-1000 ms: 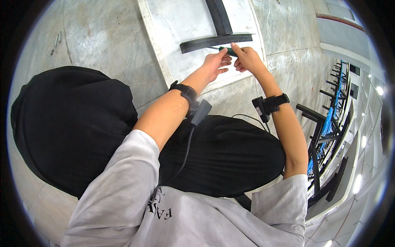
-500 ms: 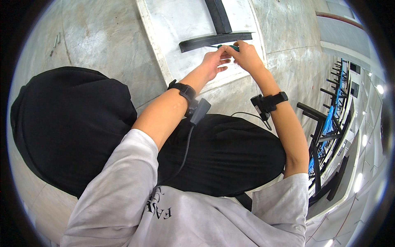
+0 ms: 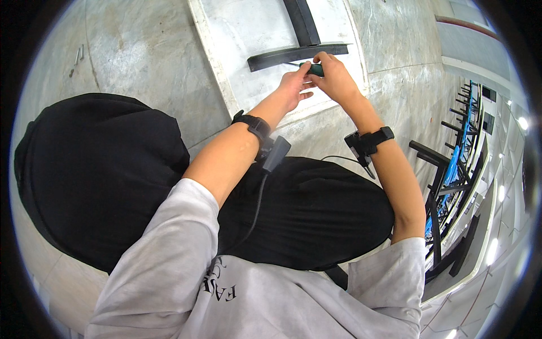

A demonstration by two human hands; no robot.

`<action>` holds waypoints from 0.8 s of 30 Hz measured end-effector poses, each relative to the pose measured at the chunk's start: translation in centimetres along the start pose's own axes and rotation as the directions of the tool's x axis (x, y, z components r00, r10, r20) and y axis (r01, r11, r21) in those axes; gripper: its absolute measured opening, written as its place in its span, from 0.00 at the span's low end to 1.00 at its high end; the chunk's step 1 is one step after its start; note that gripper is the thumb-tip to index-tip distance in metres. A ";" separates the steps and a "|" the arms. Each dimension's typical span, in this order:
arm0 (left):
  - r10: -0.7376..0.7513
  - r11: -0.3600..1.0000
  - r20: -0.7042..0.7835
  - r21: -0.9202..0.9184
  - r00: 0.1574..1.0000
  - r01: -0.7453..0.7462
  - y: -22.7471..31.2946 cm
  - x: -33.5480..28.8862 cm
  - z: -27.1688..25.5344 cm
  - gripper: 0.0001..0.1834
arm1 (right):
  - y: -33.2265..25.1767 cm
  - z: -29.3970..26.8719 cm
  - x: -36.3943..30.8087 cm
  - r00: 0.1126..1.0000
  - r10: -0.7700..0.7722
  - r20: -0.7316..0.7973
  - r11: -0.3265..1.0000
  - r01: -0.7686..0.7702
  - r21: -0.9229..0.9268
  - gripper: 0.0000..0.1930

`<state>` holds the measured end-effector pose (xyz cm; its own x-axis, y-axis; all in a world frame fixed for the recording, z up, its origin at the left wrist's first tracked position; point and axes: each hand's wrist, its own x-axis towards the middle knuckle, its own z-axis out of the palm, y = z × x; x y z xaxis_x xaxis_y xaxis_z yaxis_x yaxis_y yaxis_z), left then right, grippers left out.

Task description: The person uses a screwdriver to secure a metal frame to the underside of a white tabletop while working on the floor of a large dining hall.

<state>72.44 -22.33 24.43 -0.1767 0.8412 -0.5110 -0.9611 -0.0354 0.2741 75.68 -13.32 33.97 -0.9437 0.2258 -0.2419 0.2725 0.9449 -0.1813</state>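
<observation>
A screwdriver with a dark green handle (image 3: 317, 70) lies crosswise between my two hands. Its thin shaft points left, alongside a black metal bar. My right hand (image 3: 337, 79) is closed around the handle from the right, thumb and fingers wrapping it. The thumb and forefinger of my left hand (image 3: 293, 88) pinch the handle's front end, while the other fingers are loosely bent below. Just beyond both hands lies the black bar (image 3: 276, 58), and a second black bar (image 3: 303, 25) meets it, together forming a T. The tip of the screwdriver is too small to make out.
The bars rest on a white board (image 3: 231, 34) with a raised edge, on a grey floor (image 3: 141, 39). Small metal pieces (image 3: 78, 53) lie at far left. My black-covered knees (image 3: 305, 214) are close below my arms. Black frames (image 3: 446, 164) with blue material stand at right.
My right fingers have shifted around the handle, and more of the green handle shows. My left hand stays nearly in place at its front end. The bars have not moved.
</observation>
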 end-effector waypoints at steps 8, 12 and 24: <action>-0.032 0.999 -0.013 -0.043 0.999 0.031 -0.4 0.0 0.2 0.21 | 0.9 -0.3 0.4 0.926 0.339 0.165 0.895 -0.371 0.247 0.18; -0.018 0.999 0.006 -0.031 1.000 0.018 -0.3 0.1 0.3 0.21 | 1.7 -0.1 -0.1 0.993 0.076 -0.086 0.997 -0.076 0.001 0.12; 0.001 0.999 -0.030 -0.034 1.000 -0.002 -0.3 0.0 0.4 0.20 | 2.3 -0.2 0.0 0.964 0.265 0.028 0.957 -0.267 0.118 0.14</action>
<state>72.84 -22.09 24.65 -0.1843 0.8248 -0.5345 -0.9673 -0.0558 0.2475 76.30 -11.11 33.79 -0.8319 0.4618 -0.3077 0.5346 0.8157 -0.2211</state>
